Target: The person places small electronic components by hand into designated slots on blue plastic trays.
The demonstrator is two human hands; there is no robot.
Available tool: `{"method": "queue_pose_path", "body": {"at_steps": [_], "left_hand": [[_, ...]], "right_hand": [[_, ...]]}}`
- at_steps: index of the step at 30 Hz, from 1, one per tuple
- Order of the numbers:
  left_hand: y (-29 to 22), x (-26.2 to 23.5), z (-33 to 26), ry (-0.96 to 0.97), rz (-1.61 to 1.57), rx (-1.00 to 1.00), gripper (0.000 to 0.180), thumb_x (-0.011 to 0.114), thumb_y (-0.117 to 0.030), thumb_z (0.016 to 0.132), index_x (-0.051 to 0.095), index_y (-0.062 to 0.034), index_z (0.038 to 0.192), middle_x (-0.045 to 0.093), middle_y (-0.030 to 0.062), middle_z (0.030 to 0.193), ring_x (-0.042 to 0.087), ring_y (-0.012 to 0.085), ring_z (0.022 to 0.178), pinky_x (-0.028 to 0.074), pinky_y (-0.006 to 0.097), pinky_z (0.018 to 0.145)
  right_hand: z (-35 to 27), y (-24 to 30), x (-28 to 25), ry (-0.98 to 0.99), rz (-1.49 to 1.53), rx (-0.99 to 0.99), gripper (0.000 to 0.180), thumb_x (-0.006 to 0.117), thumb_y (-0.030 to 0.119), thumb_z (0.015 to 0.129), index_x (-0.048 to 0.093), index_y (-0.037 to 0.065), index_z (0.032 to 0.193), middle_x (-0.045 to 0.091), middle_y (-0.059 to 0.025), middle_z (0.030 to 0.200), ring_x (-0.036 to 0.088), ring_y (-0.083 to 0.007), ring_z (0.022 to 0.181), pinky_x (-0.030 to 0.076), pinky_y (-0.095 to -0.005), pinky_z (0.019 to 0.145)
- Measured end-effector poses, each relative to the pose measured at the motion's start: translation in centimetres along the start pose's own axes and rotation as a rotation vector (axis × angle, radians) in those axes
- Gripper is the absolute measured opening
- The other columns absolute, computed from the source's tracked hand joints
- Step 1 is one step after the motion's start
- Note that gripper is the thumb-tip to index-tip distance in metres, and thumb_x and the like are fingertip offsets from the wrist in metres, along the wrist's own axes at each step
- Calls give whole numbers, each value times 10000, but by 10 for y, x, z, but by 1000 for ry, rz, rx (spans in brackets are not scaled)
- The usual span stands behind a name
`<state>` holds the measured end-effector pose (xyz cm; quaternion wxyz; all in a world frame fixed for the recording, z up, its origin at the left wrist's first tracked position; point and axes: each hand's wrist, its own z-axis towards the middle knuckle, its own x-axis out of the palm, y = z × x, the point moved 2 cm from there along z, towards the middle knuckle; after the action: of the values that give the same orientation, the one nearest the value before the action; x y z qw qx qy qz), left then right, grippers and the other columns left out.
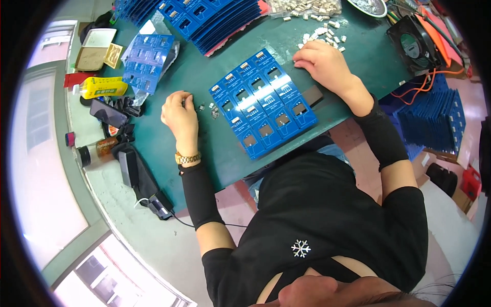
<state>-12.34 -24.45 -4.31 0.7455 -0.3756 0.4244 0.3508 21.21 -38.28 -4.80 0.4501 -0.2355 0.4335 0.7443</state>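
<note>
A blue circuit board panel (263, 105) with rows of cut-outs lies tilted across the middle of the green table; a few small white connectors sit along its far edge. To its left, my left hand (181, 115) rests on the table with fingers curled; whatever they hold, if anything, is hidden. Some tiny metal parts (215, 111) lie between that hand and the panel. Beyond the panel's right side, my right hand (325, 64) has thumb and fingers drawn together, beside loose white connectors (327, 35). What is in its pinch is too small to make out.
Stacked blue panels (215, 23) stand at the back. Another blue panel (148, 59) lies left, near a yellow bottle (105, 87) and a phone (109, 112). A black fan (413, 43) with orange wire is at right. A brown block (312, 95) touches the panel's right edge.
</note>
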Motion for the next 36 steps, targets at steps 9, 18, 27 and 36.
{"method": "queue_pose_path", "body": {"at_steps": [9, 18, 27, 36], "left_hand": [[-36, -12, -5, -162, -212, 105, 47, 669, -61, 844, 658, -52, 889, 670, 86, 825, 647, 236, 724, 509, 304, 702], [-38, -12, -13, -191, -561, -61, 43, 690, -54, 850, 680, -23, 878, 647, 38, 779, 593, 109, 628, 485, 243, 611], [-39, -11, -17, -82, -597, -12, 85, 734, -38, 807, 686, -33, 876, 652, 28, 801, 547, 76, 584, 447, 215, 554], [-42, -15, -13, -171, -563, 105, 60, 725, -44, 824, 691, -38, 872, 651, 30, 801, 582, 94, 615, 460, 218, 550]], "right_hand": [[11, 49, -1, 280, 501, -43, 107, 669, 28, 825, 698, 31, 928, 647, -94, 880, 644, -249, 824, 517, -317, 726], [19, 66, 24, 460, 388, -85, 76, 655, 57, 816, 690, 35, 880, 645, -99, 878, 639, -301, 830, 510, -368, 746], [16, 69, 25, 472, 322, -24, 86, 638, 54, 810, 701, 67, 866, 652, -94, 891, 639, -299, 863, 510, -386, 773], [12, 66, 28, 392, 337, -65, 82, 653, 70, 807, 689, 70, 881, 634, -87, 883, 637, -296, 848, 513, -381, 748]]}}
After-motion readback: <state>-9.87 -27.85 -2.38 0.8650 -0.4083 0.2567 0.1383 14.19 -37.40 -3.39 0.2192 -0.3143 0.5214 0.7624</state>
